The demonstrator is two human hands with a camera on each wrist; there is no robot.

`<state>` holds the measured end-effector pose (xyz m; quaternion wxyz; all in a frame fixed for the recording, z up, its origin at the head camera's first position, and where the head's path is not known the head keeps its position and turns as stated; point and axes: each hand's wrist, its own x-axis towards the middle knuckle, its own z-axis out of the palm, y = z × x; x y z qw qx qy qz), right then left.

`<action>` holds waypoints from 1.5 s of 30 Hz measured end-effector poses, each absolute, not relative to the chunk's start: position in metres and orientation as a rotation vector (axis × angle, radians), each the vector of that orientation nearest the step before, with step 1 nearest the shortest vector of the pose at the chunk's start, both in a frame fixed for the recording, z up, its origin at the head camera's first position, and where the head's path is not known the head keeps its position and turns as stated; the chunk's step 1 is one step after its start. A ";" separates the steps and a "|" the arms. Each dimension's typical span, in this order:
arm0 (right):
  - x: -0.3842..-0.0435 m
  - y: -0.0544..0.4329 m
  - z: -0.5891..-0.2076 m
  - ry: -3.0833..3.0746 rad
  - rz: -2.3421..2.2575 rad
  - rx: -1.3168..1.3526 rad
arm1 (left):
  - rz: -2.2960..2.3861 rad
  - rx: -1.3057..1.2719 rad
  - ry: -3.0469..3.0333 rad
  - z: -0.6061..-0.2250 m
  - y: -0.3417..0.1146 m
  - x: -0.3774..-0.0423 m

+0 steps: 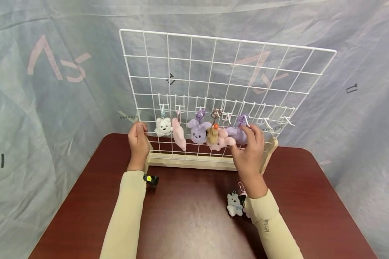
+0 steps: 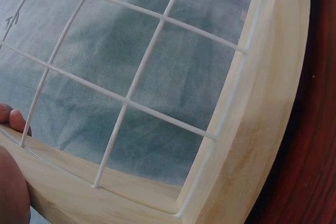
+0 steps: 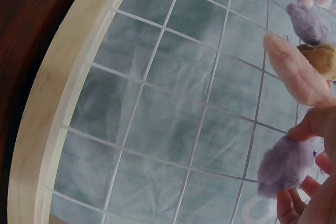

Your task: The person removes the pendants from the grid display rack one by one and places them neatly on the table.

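Note:
A white wire grid rack (image 1: 215, 38) in a wooden stand (image 1: 194, 161) rises from the table. My left hand (image 1: 138, 145) grips the rack's left side, thumb and fingers on either side of the wooden upright (image 2: 63, 182). Toward the right end of the hook row, my right hand (image 1: 250, 154) holds a purple plush keychain (image 3: 283, 166) between thumb and fingers; its purple ring (image 1: 243, 118) is up at a hook. Left of it hang a pink plush (image 1: 218, 143), a brown plush (image 1: 212, 136), a purple bunny (image 1: 199, 133), another pink plush (image 1: 179, 135) and a white plush dog (image 1: 163, 126).
Bare hooks (image 1: 286, 120) stick out at the grid's right end. A white plush dog keychain (image 1: 235, 205) lies on the dark red table (image 1: 181, 216) beside the right sleeve, with another partly hidden keychain. Grey cloth (image 1: 94, 21) hangs behind and at the sides.

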<state>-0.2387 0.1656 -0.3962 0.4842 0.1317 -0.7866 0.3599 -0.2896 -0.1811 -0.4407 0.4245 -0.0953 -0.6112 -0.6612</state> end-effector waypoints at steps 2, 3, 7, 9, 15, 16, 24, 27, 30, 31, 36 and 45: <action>-0.238 0.166 -0.395 -1.918 0.872 0.328 | -1.664 -0.253 -1.519 -0.436 -0.179 -0.284; -0.238 0.166 -0.395 -1.920 0.870 0.333 | -1.665 -0.256 -1.516 -0.433 -0.178 -0.282; -0.237 0.167 -0.392 -1.940 0.860 0.340 | -1.671 -0.264 -1.503 -0.429 -0.176 -0.277; -0.237 0.167 -0.392 -1.953 0.863 0.334 | -1.669 -0.261 -1.502 -0.433 -0.178 -0.281; -0.235 0.171 -0.391 -1.960 0.890 0.340 | -1.657 -0.262 -1.509 -0.446 -0.185 -0.293; -0.235 0.171 -0.391 -1.954 0.893 0.346 | -1.649 -0.265 -1.510 -0.447 -0.186 -0.293; -0.227 0.174 -0.386 -1.889 1.077 0.328 | -1.648 -0.285 -1.504 -0.448 -0.187 -0.293; -0.223 0.174 -0.382 -1.877 1.232 0.286 | -1.655 -0.275 -1.506 -0.448 -0.186 -0.293; -0.219 0.175 -0.380 -1.878 1.368 0.259 | -1.653 -0.263 -1.512 -0.446 -0.185 -0.293; -0.218 0.176 -0.380 -1.883 1.393 0.253 | -1.652 -0.264 -1.512 -0.445 -0.184 -0.292; -0.216 0.178 -0.380 -1.883 1.462 0.288 | -1.664 -0.292 -1.498 -0.433 -0.177 -0.281; -0.212 0.173 -0.374 -1.706 1.678 0.360 | -1.657 -0.283 -1.504 -0.445 -0.184 -0.292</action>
